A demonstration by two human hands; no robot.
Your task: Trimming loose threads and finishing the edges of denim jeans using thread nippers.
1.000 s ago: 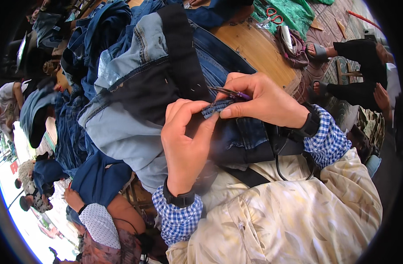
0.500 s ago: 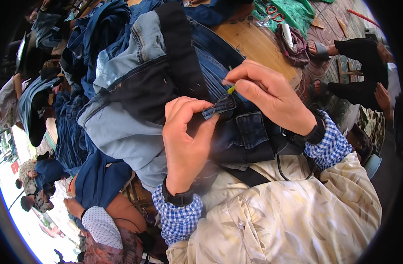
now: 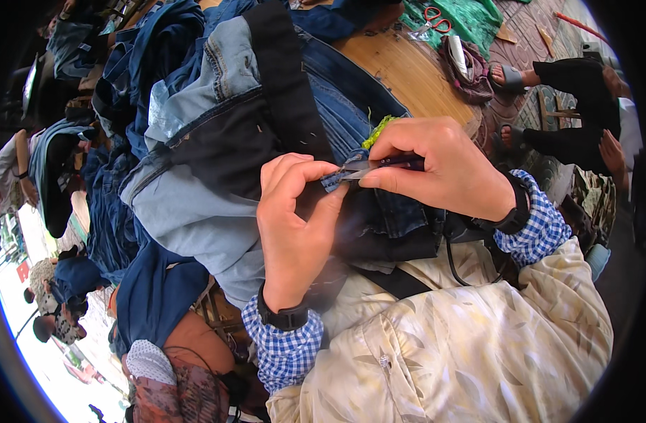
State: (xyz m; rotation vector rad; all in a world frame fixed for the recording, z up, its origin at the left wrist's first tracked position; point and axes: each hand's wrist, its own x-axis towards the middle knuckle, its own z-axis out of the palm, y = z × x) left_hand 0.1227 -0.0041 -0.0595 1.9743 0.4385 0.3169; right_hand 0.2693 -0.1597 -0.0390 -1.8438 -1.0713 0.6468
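Between thumb and fingers of my left hand is a small piece of ribbed dark-blue denim. My right hand grips small snips with dark handles, their silver blades lying across that piece close to my left fingertips. A yellow-green tangle of thread or cord shows just beyond my right fingers. Under both hands lie jeans, a pale blue pair with a black band and darker blue denim.
A wooden table bears denim piles. Red-handled scissors, green cloth and a maroon bag are at the back. Co-workers' dark-trousered legs are at right; more people are at left.
My right hand dipped toward the denim piece, bringing the snip blades across it; more of the yellow-green tangle shows. A co-worker's hand at lower left has dropped out of sight.
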